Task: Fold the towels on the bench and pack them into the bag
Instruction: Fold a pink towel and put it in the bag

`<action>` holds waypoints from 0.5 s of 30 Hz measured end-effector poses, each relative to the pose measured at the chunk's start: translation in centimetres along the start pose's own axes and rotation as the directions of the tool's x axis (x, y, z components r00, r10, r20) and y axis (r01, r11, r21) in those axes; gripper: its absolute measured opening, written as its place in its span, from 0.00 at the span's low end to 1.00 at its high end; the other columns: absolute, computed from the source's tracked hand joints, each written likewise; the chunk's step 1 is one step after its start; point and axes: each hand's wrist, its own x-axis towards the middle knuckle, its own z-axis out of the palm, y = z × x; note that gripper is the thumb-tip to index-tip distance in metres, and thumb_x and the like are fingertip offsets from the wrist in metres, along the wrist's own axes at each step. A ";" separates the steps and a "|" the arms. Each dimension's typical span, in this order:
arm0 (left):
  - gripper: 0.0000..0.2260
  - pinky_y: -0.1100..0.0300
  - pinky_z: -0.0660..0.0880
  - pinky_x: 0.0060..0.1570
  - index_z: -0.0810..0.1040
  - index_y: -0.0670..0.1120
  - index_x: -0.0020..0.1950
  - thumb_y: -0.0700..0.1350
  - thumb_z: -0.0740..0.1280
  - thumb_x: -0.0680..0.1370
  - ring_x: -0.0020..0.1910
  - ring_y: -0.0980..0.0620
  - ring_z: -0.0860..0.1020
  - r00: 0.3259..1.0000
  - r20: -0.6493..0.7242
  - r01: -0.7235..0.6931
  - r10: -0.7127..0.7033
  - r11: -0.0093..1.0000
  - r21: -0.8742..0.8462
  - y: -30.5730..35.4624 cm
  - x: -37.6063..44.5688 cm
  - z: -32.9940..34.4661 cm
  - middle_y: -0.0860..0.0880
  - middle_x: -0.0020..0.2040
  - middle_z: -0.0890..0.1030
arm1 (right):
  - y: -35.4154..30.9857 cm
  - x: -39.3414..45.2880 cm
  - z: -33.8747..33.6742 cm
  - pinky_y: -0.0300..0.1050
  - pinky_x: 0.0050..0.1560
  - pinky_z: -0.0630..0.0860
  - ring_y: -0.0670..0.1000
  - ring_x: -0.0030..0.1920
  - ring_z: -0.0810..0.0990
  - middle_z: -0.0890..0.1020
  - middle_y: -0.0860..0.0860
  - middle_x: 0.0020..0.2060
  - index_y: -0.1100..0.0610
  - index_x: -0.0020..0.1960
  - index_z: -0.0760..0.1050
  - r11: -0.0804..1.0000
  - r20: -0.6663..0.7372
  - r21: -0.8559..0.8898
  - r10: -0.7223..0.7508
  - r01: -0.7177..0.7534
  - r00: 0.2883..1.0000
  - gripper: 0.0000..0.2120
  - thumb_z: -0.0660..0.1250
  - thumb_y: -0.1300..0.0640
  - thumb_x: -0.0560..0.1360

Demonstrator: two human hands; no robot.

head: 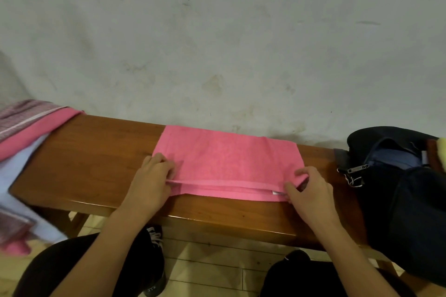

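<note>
A pink towel [224,159] lies folded in half on the brown wooden bench [96,152], its two long hems lined up near the front edge. My left hand [152,176] pinches the towel's near left corner. At the near right corner my right hand [309,193] pinches the upper layer, lifted slightly, with a small white label showing beneath. A dark bag [398,190] stands open on the bench's right end.
A heap of other towels [26,125], pink, white and striped, hangs over the bench's left end. A stained pale wall [217,43] rises right behind the bench. Below are my dark-clothed knees and a tiled floor [212,265].
</note>
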 end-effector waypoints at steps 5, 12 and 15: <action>0.17 0.61 0.66 0.56 0.70 0.48 0.36 0.26 0.65 0.71 0.54 0.55 0.66 0.999 -0.030 0.015 -0.021 0.977 -0.214 -0.1 -0.6 0.4 0.54 0.48 0.70 | -0.1 -0.4 -0.3 0.32 0.36 0.68 0.40 0.43 0.76 0.80 0.43 0.42 0.50 0.44 0.76 0.994 0.014 -0.032 -0.101 0.102 0.995 0.08 0.75 0.57 0.73; 0.11 0.69 0.71 0.48 0.85 0.49 0.47 0.34 0.69 0.76 0.51 0.58 0.71 0.967 -0.094 0.158 -0.235 0.851 -0.501 -1.2 -0.7 -0.1 0.53 0.54 0.71 | -0.2 -0.3 -0.8 0.36 0.35 0.69 0.43 0.41 0.77 0.80 0.45 0.39 0.51 0.41 0.76 0.995 0.024 -0.013 -0.097 0.097 0.995 0.09 0.77 0.57 0.72; 0.12 0.63 0.72 0.54 0.85 0.52 0.53 0.37 0.66 0.80 0.55 0.55 0.70 0.957 -0.030 0.227 -0.287 0.814 -0.535 -1.6 -0.9 -0.2 0.54 0.59 0.74 | -0.3 -0.4 -1.0 0.37 0.35 0.69 0.43 0.40 0.77 0.80 0.46 0.38 0.52 0.40 0.76 0.995 0.035 -0.003 -0.103 0.103 0.994 0.09 0.77 0.57 0.72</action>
